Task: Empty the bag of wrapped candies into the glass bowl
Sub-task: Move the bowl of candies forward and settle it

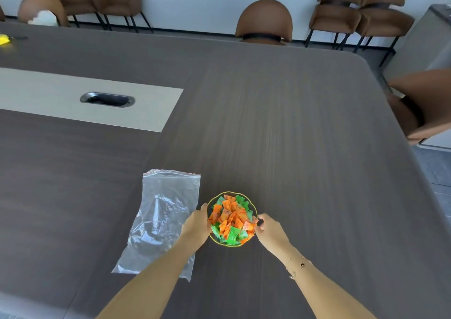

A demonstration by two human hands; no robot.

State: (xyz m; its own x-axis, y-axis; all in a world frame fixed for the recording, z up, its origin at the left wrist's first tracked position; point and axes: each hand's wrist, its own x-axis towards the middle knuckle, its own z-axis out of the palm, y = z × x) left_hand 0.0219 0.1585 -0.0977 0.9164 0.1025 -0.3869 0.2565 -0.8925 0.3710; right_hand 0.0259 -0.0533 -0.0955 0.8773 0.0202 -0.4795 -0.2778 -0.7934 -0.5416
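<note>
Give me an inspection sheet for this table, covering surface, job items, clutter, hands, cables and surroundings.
Surface: dark wood-grain table with a pale inset panel.
Job's things: glass bowl heaped with orange and green wrapped candies; clear bag lying flat beside it, apparently empty.
Clutter: yellow object at the far left edge, too small to identify.
Hands: left hand and right hand at opposite sides of the bowl rim.
Cables: nothing seen; cable port looks empty.
Surroundings: brown chairs along a white wall.
</note>
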